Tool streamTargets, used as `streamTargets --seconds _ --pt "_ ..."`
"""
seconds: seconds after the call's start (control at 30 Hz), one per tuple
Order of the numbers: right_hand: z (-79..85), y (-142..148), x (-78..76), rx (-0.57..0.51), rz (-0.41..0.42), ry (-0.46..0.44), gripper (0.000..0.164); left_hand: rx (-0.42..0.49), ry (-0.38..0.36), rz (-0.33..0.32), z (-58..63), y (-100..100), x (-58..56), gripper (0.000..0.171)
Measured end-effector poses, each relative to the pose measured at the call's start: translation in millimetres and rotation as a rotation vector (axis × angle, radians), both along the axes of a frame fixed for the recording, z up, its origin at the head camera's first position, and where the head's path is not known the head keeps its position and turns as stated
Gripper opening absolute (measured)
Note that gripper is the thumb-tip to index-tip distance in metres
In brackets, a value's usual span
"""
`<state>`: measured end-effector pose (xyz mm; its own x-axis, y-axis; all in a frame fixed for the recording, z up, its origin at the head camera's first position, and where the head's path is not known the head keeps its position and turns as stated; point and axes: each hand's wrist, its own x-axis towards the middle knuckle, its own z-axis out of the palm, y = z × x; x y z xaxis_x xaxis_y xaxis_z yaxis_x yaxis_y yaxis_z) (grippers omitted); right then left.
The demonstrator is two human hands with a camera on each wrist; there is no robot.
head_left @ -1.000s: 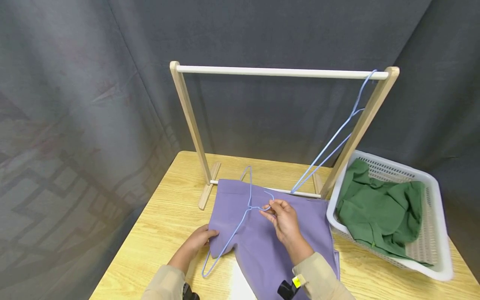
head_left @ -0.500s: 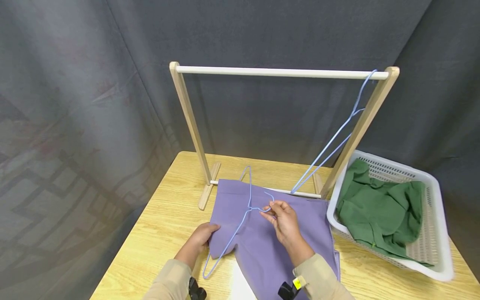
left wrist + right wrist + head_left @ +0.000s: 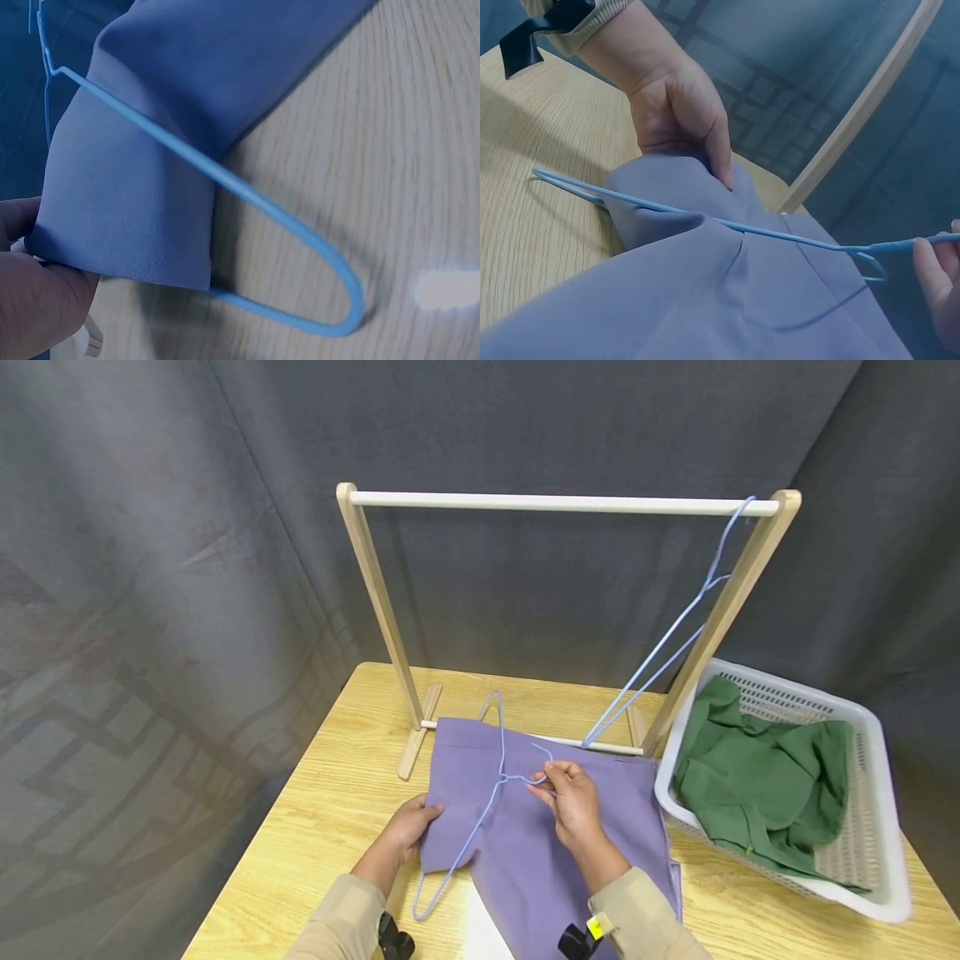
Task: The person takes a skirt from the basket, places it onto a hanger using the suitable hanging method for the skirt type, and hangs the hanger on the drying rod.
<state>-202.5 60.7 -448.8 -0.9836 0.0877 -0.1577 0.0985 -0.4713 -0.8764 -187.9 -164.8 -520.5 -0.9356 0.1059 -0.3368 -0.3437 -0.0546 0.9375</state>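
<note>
A purple garment [image 3: 555,852] lies spread on the table, its kind unclear from its folded shape. My left hand [image 3: 408,828] grips its left edge, thumb on top and the other fingers hidden underneath. In the left wrist view, the cloth [image 3: 142,195] passes between the two long sides of a light blue hanger [image 3: 247,193]: one side runs over it, the other disappears beneath. With thumb and fingertips, my right hand [image 3: 573,802] pinches the hook of this hanger [image 3: 480,821], holding it above the garment. The right wrist view shows the hook end at my right fingers [image 3: 937,266].
Behind the garment stands a wooden rack [image 3: 375,602] with a white top rail [image 3: 562,503]. Another light blue hanger [image 3: 675,627] hangs at the rail's right end. To the right, a grey-white plastic basket [image 3: 873,827] holds a green garment [image 3: 757,777].
My left hand has moved slightly away from me and to the right along the garment's edge, still gripping it. The hanger and my right hand have shifted slightly right.
</note>
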Motion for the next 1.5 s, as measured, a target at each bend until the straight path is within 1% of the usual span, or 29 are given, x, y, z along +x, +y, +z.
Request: streamTargets --seconds 0.1,0.23,0.3,0.33,0.37,0.43,0.5,0.57,0.6,0.67,0.73,0.87,0.97,1.07,1.17,1.33,1.5 --pt "2.0 -1 0.6 0.015 -0.012 0.0 0.004 -0.01 -0.009 -0.034 4.6 -1 0.0 0.038" --pt "4.5 -1 0.8 0.038 -0.034 0.003 0.007 -0.025 -0.01 -0.081 10.2 -3 -0.1 0.039" --pt "-0.1 -1 -1.1 0.057 -0.049 0.025 0.007 -0.026 -0.014 -0.096 12.6 -4 0.0 0.039" --pt "-5.3 0 -3.4 0.066 -0.054 0.044 0.006 -0.024 -0.016 -0.101 13.6 -4 0.0 0.039" --pt "-8.6 1 -4.8 0.044 -0.045 0.089 0.006 -0.019 -0.017 -0.107 14.4 -5 0.1 0.039" --pt "-34.0 6 -16.0 0.038 -0.043 0.148 0.006 -0.017 -0.018 -0.115 16.1 -5 0.1 0.038" --pt "-62.7 11 -30.0 0.044 -0.049 0.183 0.01 -0.017 -0.014 -0.122 17.6 -5 0.1 0.037" --pt "-87.6 15 -43.7 0.051 -0.062 0.196 0.015 -0.018 -0.01 -0.125 19.3 -5 -0.2 0.036" --pt "-101.4 16 -51.0 0.08 -0.091 0.17 0.018 -0.02 -0.007 -0.126 20.1 -5 -0.4 0.036" --pt "-109.0 16 -57.1 0.086 -0.129 0.147 0.02 -0.014 -0.004 -0.126 22.1 -5 -0.6 0.035" --pt "-109.4 16 -59.3 0.079 -0.158 0.131 0.02 -0.009 -0.003 -0.128 24.5 -5 -0.8 0.034" --pt "-99.1 15 -56.0 0.075 -0.193 0.113 0.016 0.002 0.002 -0.137 28.6 -5 -0.7 0.034" --pt "-91.3 15 -52.3 0.074 -0.194 0.119 0.015 0.005 0.018 -0.149 30.4 -6 -0.9 0.036" --pt "-90.1 15 -52.2 0.073 -0.202 0.127 0.014 0.012 0.029 -0.161 31.6 -7 -1.4 0.037" --pt "-93.8 16 -55.1 0.079 -0.214 0.135 0.014 0.022 0.035 -0.176 33.1 -7 -1.4 0.039" --pt "-102.8 16 -61.2 0.117 -0.243 0.14 0.014 0.035 0.044 -0.2 37.4 -8 -0.4 0.041" --pt "-122.2 21 -69.3 0.145 -0.249 0.157 0.019 0.054 0.052 -0.208 41.8 -7 1.2 0.04"
